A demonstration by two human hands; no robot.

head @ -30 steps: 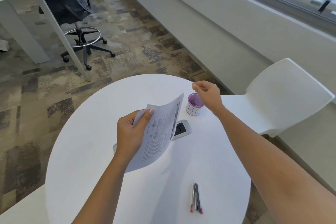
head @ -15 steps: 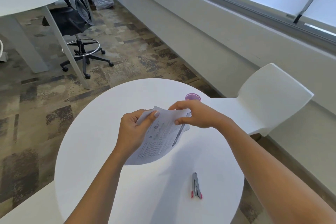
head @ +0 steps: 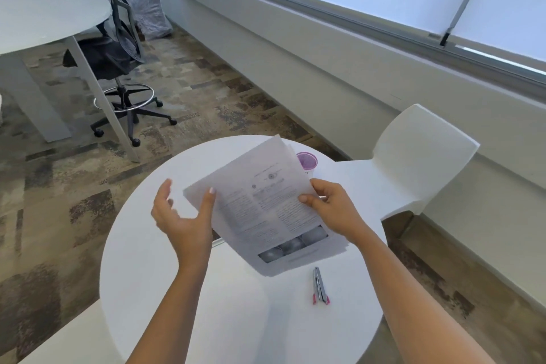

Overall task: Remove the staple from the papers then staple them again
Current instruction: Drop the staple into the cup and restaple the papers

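Observation:
I hold a stack of printed papers (head: 266,216) above the round white table (head: 224,322), with the sheets fanned apart at the top. My left hand (head: 184,217) has its thumb on the stack's left edge and its fingers spread behind it. My right hand (head: 332,210) pinches the right edge. A grey staple remover with pink tips (head: 319,287) lies on the table, below the papers and left of my right forearm. The stapler is hidden behind the papers.
A small purple cup (head: 308,161) stands at the table's far edge, just behind the papers. A white chair (head: 413,165) is at the right. A black office chair (head: 118,62) and another white table (head: 44,9) stand at the far left.
My right hand came from above the purple cup to grip the papers' right edge. The papers turned to face me and rose, now covering the stapler. My left fingers opened out.

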